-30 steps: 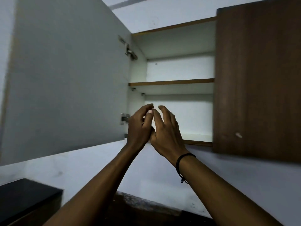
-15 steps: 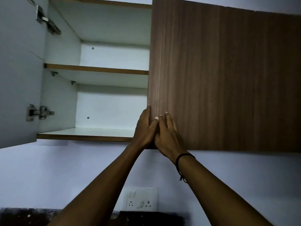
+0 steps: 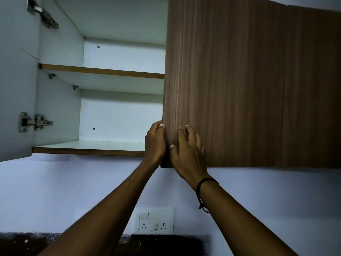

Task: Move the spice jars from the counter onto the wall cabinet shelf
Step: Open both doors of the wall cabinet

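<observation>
I have both hands up at the free edge of the brown cabinet door (image 3: 249, 80), near its lower corner. My left hand (image 3: 155, 143) has its fingers curled around that edge, fingertips tucked behind it, so it grips the door itself. My right hand (image 3: 186, 152) lies spread on the door's face at about 3 o'clock from the left, fingers loosely bent and pressing, closed around nothing.

The main risk I see is the door. If I pull it by the corner with only the left fingertips hooked on, they could slip off the thin edge, and the panel would swing back toward them. Swinging it out fast would also bring the bottom corner toward my head, since I am looking up from below it. The white door (image 3: 16, 80) at 9 o'clock already stands open on its hinge (image 3: 35, 121); crowding that side could knock an elbow into it.

No spice jars are in view, so I cannot say how they look; the task puts them on the counter (image 3: 27, 242), of which only a dark strip shows at 7 o'clock. The lower shelf (image 3: 88, 147) and upper shelf (image 3: 101, 72) show no jars. A wall socket (image 3: 156, 220) sits at 6 o'clock.
</observation>
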